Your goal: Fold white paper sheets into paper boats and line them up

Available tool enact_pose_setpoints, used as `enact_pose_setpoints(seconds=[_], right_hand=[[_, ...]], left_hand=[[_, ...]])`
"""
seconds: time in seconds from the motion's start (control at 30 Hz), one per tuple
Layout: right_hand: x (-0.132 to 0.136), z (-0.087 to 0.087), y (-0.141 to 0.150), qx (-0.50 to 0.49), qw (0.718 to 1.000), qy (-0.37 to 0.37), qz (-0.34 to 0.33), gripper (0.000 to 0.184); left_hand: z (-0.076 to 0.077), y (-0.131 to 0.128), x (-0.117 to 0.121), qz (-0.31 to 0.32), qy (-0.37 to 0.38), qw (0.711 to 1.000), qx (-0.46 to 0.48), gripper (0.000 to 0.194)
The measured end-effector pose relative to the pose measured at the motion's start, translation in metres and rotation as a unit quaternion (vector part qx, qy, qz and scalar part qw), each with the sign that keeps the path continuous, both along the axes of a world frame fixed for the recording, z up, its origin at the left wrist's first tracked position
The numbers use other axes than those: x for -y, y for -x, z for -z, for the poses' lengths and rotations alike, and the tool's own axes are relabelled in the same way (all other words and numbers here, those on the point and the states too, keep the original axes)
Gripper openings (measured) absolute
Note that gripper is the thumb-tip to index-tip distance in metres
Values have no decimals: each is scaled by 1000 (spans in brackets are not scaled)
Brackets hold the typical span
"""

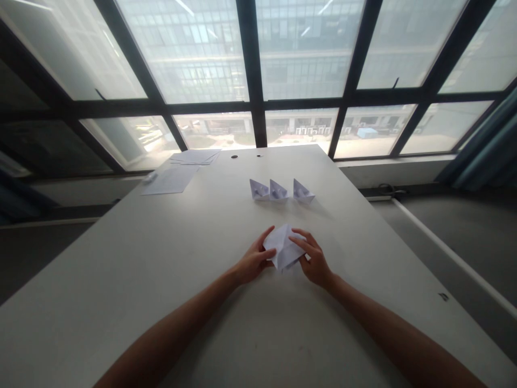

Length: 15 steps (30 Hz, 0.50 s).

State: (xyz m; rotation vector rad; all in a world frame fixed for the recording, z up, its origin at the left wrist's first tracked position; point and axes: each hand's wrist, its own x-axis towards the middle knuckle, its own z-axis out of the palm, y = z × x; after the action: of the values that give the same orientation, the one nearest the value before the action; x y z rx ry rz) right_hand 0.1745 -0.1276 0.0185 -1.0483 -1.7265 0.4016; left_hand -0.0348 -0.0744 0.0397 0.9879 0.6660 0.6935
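Between my two hands is a folded sheet of white paper (284,249), roughly diamond-shaped with a crease down its middle. My left hand (255,258) grips its left corner, the thumb lying on top and other fingers behind or beneath. On the right side, my right hand (314,261) holds the paper with fingers over the upper face and the thumb low near the edge. Beyond the hands stand three folded paper boats, a left one (259,191), a middle one (278,192) and a right one (302,192) set slightly apart.
The white table (194,242) reaches toward large windows. Flat paper sheets (172,179) lie at its far left, with more paper (196,157) behind them. A small dark mark or object (443,296) is near the right edge. A blue curtain (484,151) hangs at right.
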Motion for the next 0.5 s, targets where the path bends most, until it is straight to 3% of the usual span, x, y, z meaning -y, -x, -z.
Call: enact_pose_setpoints(seconds=[0.1, 0.2, 0.33, 0.43, 0.5], right_hand=[[-2, 1, -1, -18, 1000, 24, 9, 54], [-3, -3, -4, 58, 998, 37, 11, 49], [-1, -12, -4, 178, 984, 24, 8, 41], [0, -13, 0, 194, 981, 13, 23, 30], [-1, -11, 2, 195, 981, 11, 19, 22]], left_hand=[[1, -2, -1, -14, -48, 999, -16, 97], [5, -3, -2, -53, -126, 988, -75, 93], [11, -3, -5, -80, -252, 952, -155, 66], [13, -3, -6, -55, -315, 923, -212, 45], [12, -3, -6, -47, -328, 915, -232, 45]])
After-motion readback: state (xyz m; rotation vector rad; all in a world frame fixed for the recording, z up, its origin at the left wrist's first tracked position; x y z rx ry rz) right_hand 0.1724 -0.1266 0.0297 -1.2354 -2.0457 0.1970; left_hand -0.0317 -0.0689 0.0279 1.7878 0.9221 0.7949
